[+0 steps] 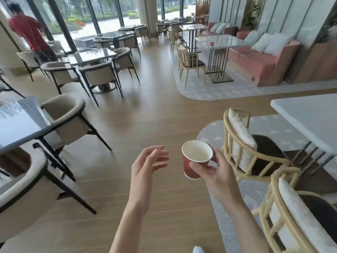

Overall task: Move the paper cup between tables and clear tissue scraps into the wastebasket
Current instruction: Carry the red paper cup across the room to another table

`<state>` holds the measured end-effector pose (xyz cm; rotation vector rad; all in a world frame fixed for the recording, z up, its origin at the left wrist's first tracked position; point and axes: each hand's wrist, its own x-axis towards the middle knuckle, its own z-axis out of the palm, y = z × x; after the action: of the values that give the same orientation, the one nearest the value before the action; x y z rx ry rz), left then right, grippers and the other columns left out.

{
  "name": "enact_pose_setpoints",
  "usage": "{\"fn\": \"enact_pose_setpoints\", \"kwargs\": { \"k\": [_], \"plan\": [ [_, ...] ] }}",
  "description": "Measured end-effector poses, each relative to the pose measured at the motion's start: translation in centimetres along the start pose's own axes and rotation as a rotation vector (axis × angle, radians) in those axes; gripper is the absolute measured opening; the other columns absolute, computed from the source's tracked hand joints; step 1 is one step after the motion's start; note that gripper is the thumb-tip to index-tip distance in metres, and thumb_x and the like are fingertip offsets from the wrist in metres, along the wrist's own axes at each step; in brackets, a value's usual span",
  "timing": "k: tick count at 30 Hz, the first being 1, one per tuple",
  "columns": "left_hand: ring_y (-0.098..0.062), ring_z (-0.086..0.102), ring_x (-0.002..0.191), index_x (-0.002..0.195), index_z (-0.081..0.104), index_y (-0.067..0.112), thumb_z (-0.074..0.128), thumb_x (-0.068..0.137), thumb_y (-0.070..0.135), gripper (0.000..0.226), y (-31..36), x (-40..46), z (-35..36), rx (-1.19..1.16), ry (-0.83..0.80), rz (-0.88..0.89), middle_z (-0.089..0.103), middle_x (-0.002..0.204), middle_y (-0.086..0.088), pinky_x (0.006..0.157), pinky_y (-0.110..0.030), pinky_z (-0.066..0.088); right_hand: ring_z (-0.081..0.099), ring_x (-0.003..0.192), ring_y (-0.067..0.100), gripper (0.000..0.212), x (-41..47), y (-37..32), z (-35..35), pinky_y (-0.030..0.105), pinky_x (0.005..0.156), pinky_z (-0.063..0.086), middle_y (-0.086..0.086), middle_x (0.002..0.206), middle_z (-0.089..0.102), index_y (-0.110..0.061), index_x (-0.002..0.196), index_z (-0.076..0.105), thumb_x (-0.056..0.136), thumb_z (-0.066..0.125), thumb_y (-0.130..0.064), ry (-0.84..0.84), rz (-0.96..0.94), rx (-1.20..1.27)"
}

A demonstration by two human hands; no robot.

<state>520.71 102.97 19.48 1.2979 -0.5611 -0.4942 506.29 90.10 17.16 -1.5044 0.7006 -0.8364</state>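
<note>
The glass counter left of the left hand is cut off by the frame edge. That hand hangs loose over the wood-plank floor, fingers relaxed and apart, holding nothing. Just right of it, the right hand grips a red paper cup, white inside, thumb across its wall. Further right stand cane chairs and a white counter, partly cropped.
</note>
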Motion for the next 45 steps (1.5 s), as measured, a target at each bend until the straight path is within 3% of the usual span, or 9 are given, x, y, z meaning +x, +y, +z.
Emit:
{"fn": "enact_pose_setpoints", "kwargs": {
  "k": [7,11,19,25,32,40,45],
  "plan": [
    [-0.029,0.074,0.097,0.101,0.079,0.022,0.063,0.086,0.045,0.032,-0.7,18.0,4.8,-0.047,0.064,0.008,0.076,0.101,-0.013,0.085,-0.039,0.057,0.07,0.09,-0.006,0.05,19.9,-0.8,0.1,0.006,0.07,0.05,-0.032,0.104,0.069,-0.04,0.114,0.062,0.069,0.084,-0.044,-0.05,-0.036,-0.04],
    [-0.027,0.074,0.095,0.101,0.078,0.02,0.06,0.091,0.037,0.028,-2.9,26.9,5.2,-0.083,0.121,-0.005,0.077,0.101,-0.012,0.087,-0.041,0.058,0.072,0.091,-0.003,0.056,28.8,1.5,2.2,0.009,0.072,0.051,-0.028,0.106,0.07,-0.038,0.117,0.063,0.066,0.084,-0.043,-0.083,-0.018,-0.061],
    [-0.028,0.073,0.092,0.094,0.079,0.026,0.057,0.092,0.03,0.022,-9.0,49.2,4.1,-0.14,0.158,-0.069,0.076,0.097,-0.011,0.077,-0.029,0.058,0.072,0.097,0.0,0.066,49.0,7.9,9.0,0.012,0.077,0.053,-0.017,0.11,0.073,-0.031,0.128,0.063,0.067,0.086,-0.041,-0.098,0.041,-0.098],
    [-0.025,0.073,0.092,0.108,0.071,0.012,0.062,0.088,0.035,0.032,-8.4,68.6,3.8,-0.113,0.096,-0.043,0.076,0.096,-0.007,0.079,-0.031,0.058,0.069,0.103,0.0,0.068,66.1,6.9,14.9,0.012,0.08,0.052,-0.016,0.116,0.072,-0.031,0.13,0.063,0.067,0.085,-0.044,-0.073,0.01,-0.115],
    [-0.027,0.074,0.092,0.11,0.071,0.012,0.061,0.091,0.03,0.029,-9.3,84.3,3.9,-0.067,0.051,-0.073,0.077,0.098,-0.008,0.08,-0.032,0.058,0.072,0.103,0.008,0.072,81.3,6.8,18.8,0.021,0.084,0.056,-0.011,0.122,0.071,-0.032,0.131,0.063,0.064,0.088,-0.042,-0.049,0.029,-0.076],
    [-0.025,0.074,0.092,0.11,0.071,0.013,0.062,0.089,0.03,0.029,-14.2,103.8,6.3,-0.032,0.075,-0.086,0.077,0.103,-0.007,0.079,-0.032,0.057,0.072,0.106,0.009,0.068,101.1,11.7,22.7,0.023,0.087,0.056,-0.008,0.121,0.072,-0.035,0.128,0.062,0.067,0.089,-0.039,-0.063,0.035,-0.04],
    [-0.022,0.074,0.093,0.11,0.069,0.016,0.062,0.086,0.03,0.029,-14.1,119.0,9.5,-0.01,0.134,-0.011,0.075,0.107,-0.004,0.082,-0.033,0.058,0.072,0.104,0.008,0.073,117.3,11.9,25.0,0.019,0.084,0.055,-0.007,0.123,0.071,-0.025,0.134,0.062,0.067,0.089,-0.038,-0.089,0.004,-0.03]
  ]
}}
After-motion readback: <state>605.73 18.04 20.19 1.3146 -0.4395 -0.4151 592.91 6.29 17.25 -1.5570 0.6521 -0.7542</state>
